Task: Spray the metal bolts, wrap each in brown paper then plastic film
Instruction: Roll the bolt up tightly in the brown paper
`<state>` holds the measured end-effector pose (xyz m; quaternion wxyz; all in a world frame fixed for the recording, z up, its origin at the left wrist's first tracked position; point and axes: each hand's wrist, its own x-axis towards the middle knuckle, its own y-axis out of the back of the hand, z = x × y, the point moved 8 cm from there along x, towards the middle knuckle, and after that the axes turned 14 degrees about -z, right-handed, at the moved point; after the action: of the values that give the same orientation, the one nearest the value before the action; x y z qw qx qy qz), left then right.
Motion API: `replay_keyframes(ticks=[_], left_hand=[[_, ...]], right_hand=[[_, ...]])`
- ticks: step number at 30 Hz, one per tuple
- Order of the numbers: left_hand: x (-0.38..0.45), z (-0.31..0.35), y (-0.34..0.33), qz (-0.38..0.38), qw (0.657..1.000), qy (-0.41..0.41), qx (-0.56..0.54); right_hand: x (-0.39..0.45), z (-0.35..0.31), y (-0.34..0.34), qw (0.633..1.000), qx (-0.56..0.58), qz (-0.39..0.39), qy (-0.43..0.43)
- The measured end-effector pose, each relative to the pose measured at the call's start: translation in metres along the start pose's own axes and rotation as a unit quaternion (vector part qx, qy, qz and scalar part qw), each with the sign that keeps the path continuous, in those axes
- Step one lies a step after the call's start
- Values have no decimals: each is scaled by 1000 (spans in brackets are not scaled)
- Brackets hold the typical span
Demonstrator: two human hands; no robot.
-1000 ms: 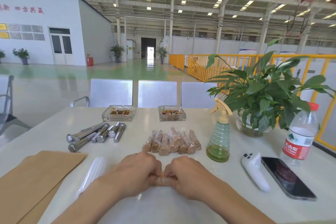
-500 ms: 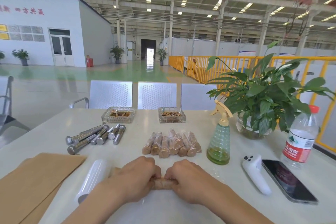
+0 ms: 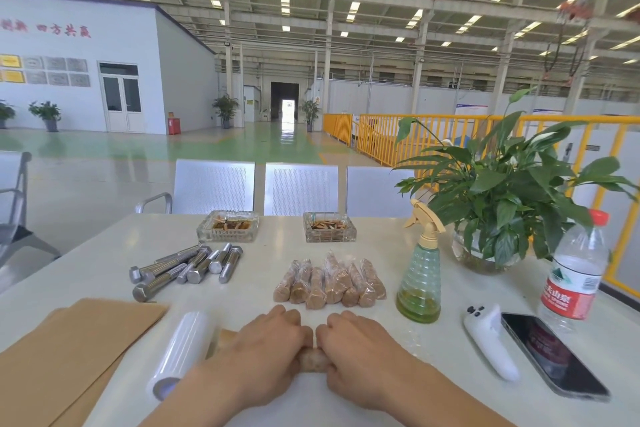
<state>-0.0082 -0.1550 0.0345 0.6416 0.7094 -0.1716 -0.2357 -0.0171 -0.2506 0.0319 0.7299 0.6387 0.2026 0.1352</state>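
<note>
Near tabletop [image 3: 433, 350] front edge, left hand [image 3: 263, 354] and right hand [image 3: 360, 350] had fingers curled round paper-wrapped bolt [image 3: 313, 359], one at each end. Step judged: rolling it into plastic film. Film roll [image 3: 181, 354] lay just left. Next: tear film, set bundle with wrapped bolts [image 3: 329, 282]; bare bolts [image 3: 187, 267] waited.

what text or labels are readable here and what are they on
"四方共赢": red characters on the white wall; the characters left of them are cut off and blurred.
"夫山泉": red label of the water bottle; its small print is unreadable.
Wall plaques and far signs: too small to read.
</note>
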Motion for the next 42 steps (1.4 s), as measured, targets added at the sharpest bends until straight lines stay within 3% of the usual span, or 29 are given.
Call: replay_keyframes(ticks=[14,19,27,36,42], left_hand=[[-3,-2,0,-4,1000,20,1],[-3,-3,-2,20,1000,-5,-18],[-5,-14,-8,55,996,-44,-57],[-5,-14,-13,111,992,-47,-31],[-16,-11,15,152,987,-42,-35]], right_hand=[[-6,7,-3,999,26,-15,-10],[-3,9,0,998,38,-42,-30],[-2,4,15,1000,3,-21,1],[-1,18,15,989,111,-97,-7],[1,33,32,989,138,-58,18]])
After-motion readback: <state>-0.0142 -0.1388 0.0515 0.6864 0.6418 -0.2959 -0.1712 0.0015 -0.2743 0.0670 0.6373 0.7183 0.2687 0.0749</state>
